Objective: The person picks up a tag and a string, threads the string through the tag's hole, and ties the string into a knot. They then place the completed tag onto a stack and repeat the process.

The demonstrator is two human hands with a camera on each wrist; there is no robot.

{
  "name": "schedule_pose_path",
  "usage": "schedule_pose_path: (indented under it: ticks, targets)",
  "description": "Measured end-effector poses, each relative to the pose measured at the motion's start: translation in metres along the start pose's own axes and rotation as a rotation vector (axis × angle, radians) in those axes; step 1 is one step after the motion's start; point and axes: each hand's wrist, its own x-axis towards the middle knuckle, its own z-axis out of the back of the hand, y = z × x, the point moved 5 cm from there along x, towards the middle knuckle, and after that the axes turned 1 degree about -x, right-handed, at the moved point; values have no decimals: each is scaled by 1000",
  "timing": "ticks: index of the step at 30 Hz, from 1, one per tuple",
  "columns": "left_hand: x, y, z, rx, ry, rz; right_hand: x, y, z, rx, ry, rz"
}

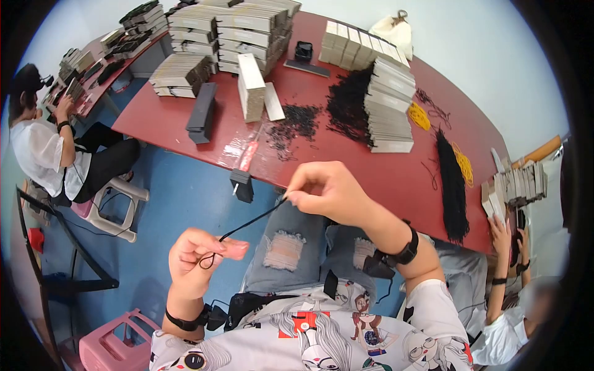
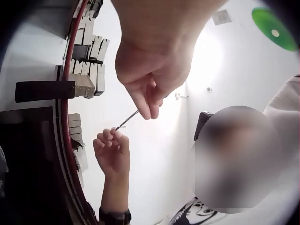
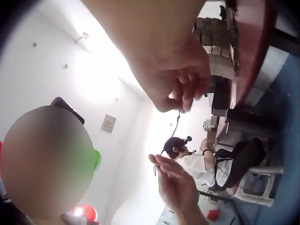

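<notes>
A thin black cord (image 1: 255,221) stretches between my two hands over my lap, in front of the table edge. My left hand (image 1: 193,255) pinches its lower end, where a small loop (image 1: 208,261) hangs below the fingers. Higher up and to the right, my right hand (image 1: 327,193) pinches the other end between thumb and fingertips. In the left wrist view a short piece of the cord (image 2: 127,121) shows between both hands. The right wrist view has my right hand (image 3: 180,86) above and my left hand (image 3: 176,183) below.
On the red table (image 1: 346,185) lie black cord pieces (image 1: 296,127), a long black cord bundle (image 1: 453,185), yellow cords (image 1: 419,116) and stacked pale cards (image 1: 390,111). A dark block (image 1: 242,185) juts from the edge. Other people sit left and right; a pink stool (image 1: 117,346) stands lower left.
</notes>
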Motion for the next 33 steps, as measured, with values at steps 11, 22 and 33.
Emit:
schedule_pose_path:
  ticks: [11, 22, 33]
  targets:
    - [-32, -11, 60, 390, -401, 102, 188, 36, 36, -1328, -475, -50]
    - [-32, 3, 75, 802, -293, -197, 124, 64, 22, -802, -507, 261]
    - [-16, 53, 60, 277, -334, 279, -13, -54, -62, -878, -173, 183]
